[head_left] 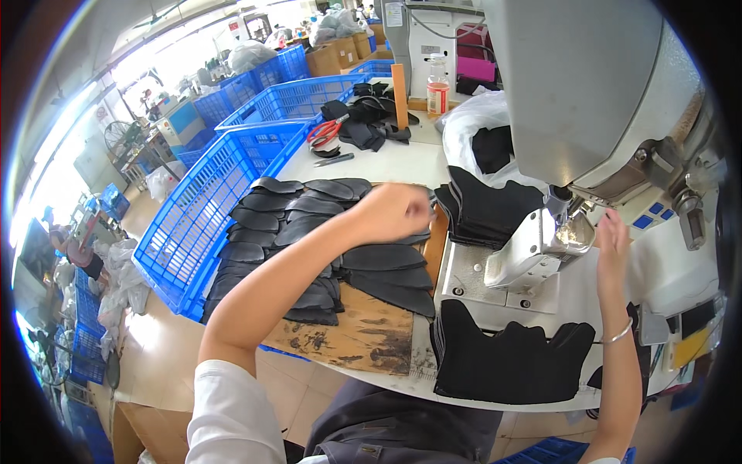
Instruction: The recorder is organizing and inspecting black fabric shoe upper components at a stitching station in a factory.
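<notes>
My left hand (394,213) is over rows of dark, curved, flat pieces (309,232), at their right end. Motion smears its fingers, so I cannot make out whether it holds anything. Up beside the head of a white industrial machine (533,247), my right hand (612,240) has its fingers stretched upward, with nothing visible in them. Behind the machine's low arm lies a stack of black cut fabric pieces (491,205). A second stack of similar black pieces (514,356) with a notched top edge lies at the table's front edge, left of my right forearm.
A stained wooden board (348,329) lies under the dark pieces. Blue crates (209,209) stand along the left. Red-handled scissors (326,133), a jar (437,85) and a white plastic bag (471,120) are farther back. The machine's big grey housing (587,77) overhangs the right side.
</notes>
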Motion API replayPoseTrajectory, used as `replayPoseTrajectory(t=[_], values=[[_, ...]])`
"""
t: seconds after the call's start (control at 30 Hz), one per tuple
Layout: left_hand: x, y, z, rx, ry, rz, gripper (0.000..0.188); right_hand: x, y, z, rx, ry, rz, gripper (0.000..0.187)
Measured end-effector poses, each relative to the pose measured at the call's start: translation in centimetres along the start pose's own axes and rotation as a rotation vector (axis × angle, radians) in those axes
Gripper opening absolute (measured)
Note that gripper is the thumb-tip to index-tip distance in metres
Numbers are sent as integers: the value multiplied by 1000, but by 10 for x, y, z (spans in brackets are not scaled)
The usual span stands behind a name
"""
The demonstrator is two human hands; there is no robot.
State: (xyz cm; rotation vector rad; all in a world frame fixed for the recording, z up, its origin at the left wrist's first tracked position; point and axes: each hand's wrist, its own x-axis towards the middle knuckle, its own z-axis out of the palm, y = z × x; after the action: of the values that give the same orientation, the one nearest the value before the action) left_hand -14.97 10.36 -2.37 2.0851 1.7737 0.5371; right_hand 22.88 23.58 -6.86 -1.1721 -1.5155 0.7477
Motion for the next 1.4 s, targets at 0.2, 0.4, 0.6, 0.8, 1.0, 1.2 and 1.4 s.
replayPoseTrajectory(t=[0.2,0.4,0.6,0.8,1.0,1.2,1.4], values=[[-33,-26,50,14,51,158,26,-72,-53,8,76,47,-605,12],[-37,-34,41,-92,-47,166,15,-117,-102,40,-213,-493,-1009,24],[-78,-28,26,-119,122,187,12,-131,-106,100,-283,-706,-1146,25],[-92,-34,32,-271,332,16,11,-140,-133,162,-480,-816,-728,30],[-78,-34,21,-264,276,102,11,-122,-101,192,-477,-770,-457,19],[-128,-97,-14,-790,548,-26,8,-125,-91,193,-639,-829,-358,12],[-151,-59,-51,-934,743,93,17,-126,-100,197,-672,-779,-638,11]])
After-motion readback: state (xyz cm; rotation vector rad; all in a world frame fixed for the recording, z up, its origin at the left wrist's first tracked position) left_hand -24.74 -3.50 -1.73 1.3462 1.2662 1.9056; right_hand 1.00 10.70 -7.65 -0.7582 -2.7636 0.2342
